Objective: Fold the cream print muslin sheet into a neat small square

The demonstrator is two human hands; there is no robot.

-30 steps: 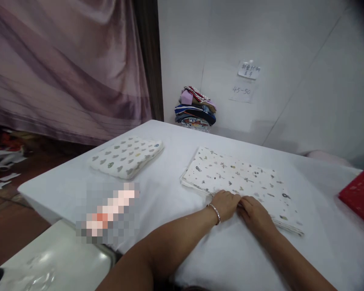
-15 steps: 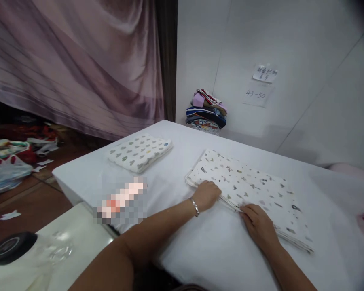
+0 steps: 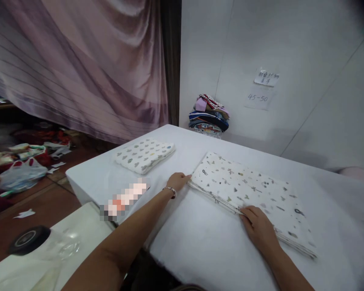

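A folded white cloth [image 3: 248,190] with small printed plants and figures lies in several layers on the white table. My left hand [image 3: 178,182], with a silver bracelet at its wrist, pinches the cloth's near left corner between thumb and fingers. Midway along the near edge, my right hand [image 3: 259,223] is closed on the layers, fingers on top and the thumb partly hidden. Farther left lies a second folded cloth [image 3: 144,155], white with grey cloud-like shapes, which neither hand touches.
The white table [image 3: 188,139] stands near a wall carrying paper notes [image 3: 257,98]. Behind its far edge is a pile of folded fabrics [image 3: 208,115]. A pixelated item lies at the table's left edge. Beside it, a pale surface [image 3: 87,220] holds a clear container with a black lid [image 3: 30,240].
My left hand has slid left along the near edge of the cloth to its corner. My right hand stays at about the same place on the edge. The view has shifted slightly left.
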